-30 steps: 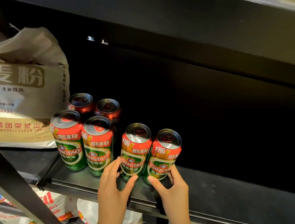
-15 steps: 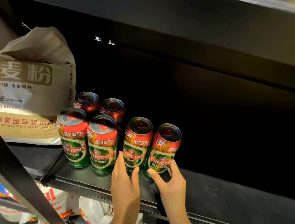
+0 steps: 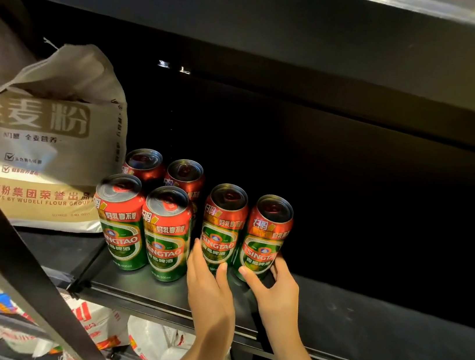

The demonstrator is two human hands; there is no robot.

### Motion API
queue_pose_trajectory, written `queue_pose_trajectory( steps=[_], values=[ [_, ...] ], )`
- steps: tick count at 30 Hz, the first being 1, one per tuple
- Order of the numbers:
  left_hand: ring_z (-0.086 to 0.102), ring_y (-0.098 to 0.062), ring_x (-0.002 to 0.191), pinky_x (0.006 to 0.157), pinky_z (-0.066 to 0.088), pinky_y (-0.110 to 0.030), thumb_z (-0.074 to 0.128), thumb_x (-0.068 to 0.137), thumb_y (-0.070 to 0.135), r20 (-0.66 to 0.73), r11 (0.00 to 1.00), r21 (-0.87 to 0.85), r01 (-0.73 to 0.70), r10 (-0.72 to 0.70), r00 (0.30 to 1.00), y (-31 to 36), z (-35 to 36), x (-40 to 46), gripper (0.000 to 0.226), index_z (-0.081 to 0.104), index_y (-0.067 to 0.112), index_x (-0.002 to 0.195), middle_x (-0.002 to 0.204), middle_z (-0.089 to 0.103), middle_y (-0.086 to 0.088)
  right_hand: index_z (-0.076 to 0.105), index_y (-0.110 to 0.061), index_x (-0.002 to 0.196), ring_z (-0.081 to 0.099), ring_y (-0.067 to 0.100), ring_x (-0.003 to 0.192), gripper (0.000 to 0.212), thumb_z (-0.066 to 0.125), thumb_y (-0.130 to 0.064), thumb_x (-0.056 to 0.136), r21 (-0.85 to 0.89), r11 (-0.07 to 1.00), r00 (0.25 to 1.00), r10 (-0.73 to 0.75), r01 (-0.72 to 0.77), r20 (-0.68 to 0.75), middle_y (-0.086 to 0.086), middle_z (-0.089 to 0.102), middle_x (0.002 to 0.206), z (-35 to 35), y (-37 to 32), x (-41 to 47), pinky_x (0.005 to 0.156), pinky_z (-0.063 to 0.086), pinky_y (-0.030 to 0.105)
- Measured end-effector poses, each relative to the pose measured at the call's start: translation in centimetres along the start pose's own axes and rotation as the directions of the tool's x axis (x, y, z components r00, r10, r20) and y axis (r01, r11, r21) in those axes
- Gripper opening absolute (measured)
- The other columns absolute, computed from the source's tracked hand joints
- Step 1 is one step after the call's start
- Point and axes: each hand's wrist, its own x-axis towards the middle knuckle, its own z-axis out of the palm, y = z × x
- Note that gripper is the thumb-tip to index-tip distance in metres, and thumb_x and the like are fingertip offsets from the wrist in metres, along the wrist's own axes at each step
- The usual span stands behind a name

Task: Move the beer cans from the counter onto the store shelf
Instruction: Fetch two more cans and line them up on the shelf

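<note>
A: Count on the shelf (image 3: 377, 324)?

B: 6 beer cans (image 3: 146, 212), centre-left of frame, upright, beside a flour bag (image 3: 44, 134) at far left. 4 in front, 2 tucked behind.

A: Hands?

B: Both at the 2 rightmost cans. Left hand (image 3: 209, 285) cupped around the base of the third can (image 3: 222, 226), thumb and fingers wrapped on it. Right hand (image 3: 272, 291) gripping the foot of the fourth can (image 3: 266, 238) the same way. Neither let go.

A: Lie of things for the next move?

B: Cans directly above and beyond the hands, long axes vertical, bottoms seemingly flat on the shelf. Small gap between third can and second can (image 3: 166, 231) to its left. Left hand nearer that gap, so probably a nudge leftward, or a plain release. No bench in view.

A: Risk?

B: Tall, narrow cans gripped low; likely to tip if pushed fast.
</note>
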Motion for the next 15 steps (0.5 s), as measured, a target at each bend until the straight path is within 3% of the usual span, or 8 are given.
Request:
queue_pose_trajectory(
  steps=[6, 11, 15],
  values=[
    [0.025, -0.022, 0.141, 0.107, 0.020, -0.024, 0.048, 0.095, 0.011, 0.010, 0.999, 0.011, 0.048, -0.048, 0.999, 0.5, 0.5, 0.7, 0.057, 0.023, 0.008, 0.147, 0.151, 0.029, -0.010, 0.054, -0.029, 0.106, 0.059, -0.005, 0.093, 0.039, 0.078, -0.026, 0.075, -0.017, 0.999, 0.999, 0.034, -0.034, -0.008, -0.014, 0.063, 0.101, 0.4, 0.1, 0.8, 0.072, 0.045, 0.007],
    [0.026, -0.024, 0.140, 0.110, 0.024, -0.031, 0.049, 0.094, 0.010, -0.009, 0.997, 0.003, 0.078, -0.078, 0.997, 0.6, 1.0, 1.0, 0.057, 0.025, 0.006, 0.146, 0.150, 0.031, -0.012, 0.056, -0.017, 0.120, 0.058, 0.008, 0.102, 0.051, 0.077, -0.028, 0.075, -0.047, 0.997, 0.998, 0.065, -0.066, -0.020, -0.005, 0.062, 0.111, 0.7, 0.3, 1.4, 0.087, 0.046, 0.020],
    [0.028, -0.025, 0.139, 0.111, 0.027, -0.035, 0.051, 0.094, 0.011, -0.011, 0.996, 0.000, 0.087, -0.087, 0.996, 0.4, 1.2, 1.4, 0.055, 0.028, 0.005, 0.144, 0.148, 0.034, -0.013, 0.055, -0.015, 0.121, 0.057, 0.007, 0.101, 0.053, 0.077, -0.030, 0.075, -0.069, 0.996, 0.998, 0.053, -0.055, -0.031, -0.005, 0.061, 0.111, 0.9, 0.3, 1.8, 0.087, 0.046, 0.021]
  ],
)
